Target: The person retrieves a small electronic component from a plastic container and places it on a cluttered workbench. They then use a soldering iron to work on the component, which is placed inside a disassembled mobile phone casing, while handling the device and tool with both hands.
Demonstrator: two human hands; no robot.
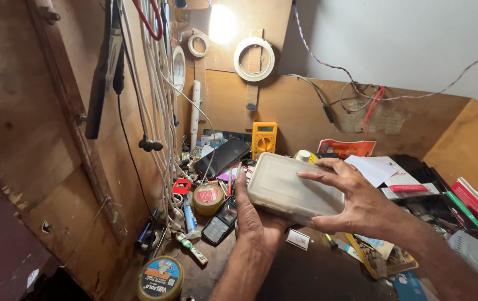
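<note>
Both hands hold a cloudy translucent plastic box [289,184] with a closed lid, lifted above a cluttered wooden workbench. My left hand [253,220] cups it from underneath at its left end, thumb up along the side. My right hand [356,203] lies over the right end, fingers spread across the lid. What is inside the box cannot be made out.
A yellow multimeter [264,137] and a black phone [222,157] stand behind the box. Round tins [208,199] [160,278], tubes and small tools litter the left. White cables [158,100] and tape rolls [254,58] hang on the wooden wall. Papers and boxes [417,187] pile up at right.
</note>
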